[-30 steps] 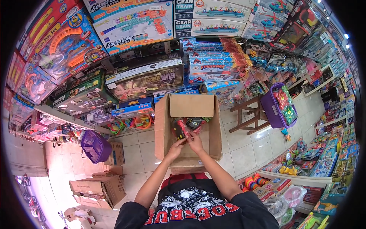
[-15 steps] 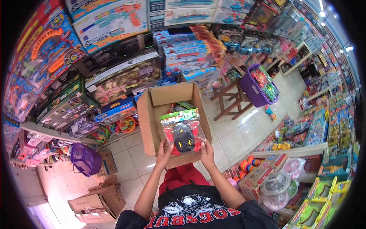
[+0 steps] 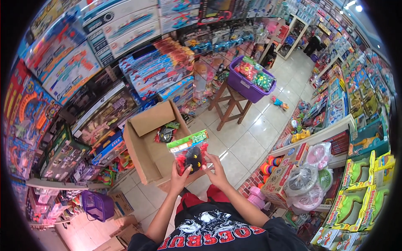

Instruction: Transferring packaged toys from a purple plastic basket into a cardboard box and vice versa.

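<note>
A bagged toy (image 3: 194, 158), black with yellow marks and red parts, sits in a clear plastic bag under a green header card. My left hand (image 3: 179, 178) grips its lower left side, thumb in front. At the bag's right edge, my right hand (image 3: 216, 169) has thumb and fingers bent onto the plastic. Both hands are over the near right side of an open cardboard box (image 3: 138, 152). Inside that box, toward the far end, lies another bagged toy (image 3: 166, 134) in black and red with a green card.
A purple basket (image 3: 247, 88) of red and green packets stands on a wooden stool (image 3: 228, 104) ahead. Another purple basket (image 3: 98, 206) is at lower left. Boxed toys (image 3: 157, 67) fill the left shelves. Plastic-wrapped fans (image 3: 301, 180) line the right side.
My view has swung right, so the surroundings shift left. The bagged toy has tilted and now hangs toward the box's right side. My right hand has changed its hold on the bag.
</note>
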{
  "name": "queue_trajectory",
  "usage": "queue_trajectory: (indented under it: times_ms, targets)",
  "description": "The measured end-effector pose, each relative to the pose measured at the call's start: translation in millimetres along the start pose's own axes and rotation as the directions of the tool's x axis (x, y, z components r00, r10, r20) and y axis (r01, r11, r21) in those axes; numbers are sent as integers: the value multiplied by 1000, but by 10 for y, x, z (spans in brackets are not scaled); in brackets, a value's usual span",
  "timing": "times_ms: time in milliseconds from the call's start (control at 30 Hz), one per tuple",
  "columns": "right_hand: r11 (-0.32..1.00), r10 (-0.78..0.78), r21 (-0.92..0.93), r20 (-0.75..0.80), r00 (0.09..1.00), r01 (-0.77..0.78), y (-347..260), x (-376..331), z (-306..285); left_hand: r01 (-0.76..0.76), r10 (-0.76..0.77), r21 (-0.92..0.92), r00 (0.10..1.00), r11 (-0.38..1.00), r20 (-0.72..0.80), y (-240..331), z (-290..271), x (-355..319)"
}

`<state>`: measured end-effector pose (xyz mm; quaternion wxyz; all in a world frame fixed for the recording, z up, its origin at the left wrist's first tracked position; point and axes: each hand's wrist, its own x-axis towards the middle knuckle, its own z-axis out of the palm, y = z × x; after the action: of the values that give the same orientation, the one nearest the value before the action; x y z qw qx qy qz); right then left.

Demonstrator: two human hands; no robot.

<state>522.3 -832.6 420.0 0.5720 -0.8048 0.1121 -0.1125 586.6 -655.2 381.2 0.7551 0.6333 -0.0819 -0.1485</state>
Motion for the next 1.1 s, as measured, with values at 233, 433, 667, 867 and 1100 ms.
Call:
queue_trajectory:
  times_ms: [233, 433, 667, 867, 1100]
  targets:
    - [987, 79, 139, 60, 995, -86, 279, 51, -634, -38, -10, 210, 975, 977, 221, 57, 919, 48]
    - [895, 220, 389, 35, 975, -216, 580, 144, -1351, -311, 77, 453, 882, 835, 464, 252, 1726, 187]
    - [907, 311, 355, -195, 930, -229, 808, 237, -2273, -316, -13, 378, 751, 870, 660, 221, 2342, 444]
    - [614, 393, 765, -84, 916, -194, 722, 137, -2766, -111, -135, 424, 850, 899, 509, 29, 2619, 784]
    - [594, 432, 762, -34, 901, -257, 832, 311, -2972, 337, -373, 169, 753, 926, 543, 44, 2933, 1341]
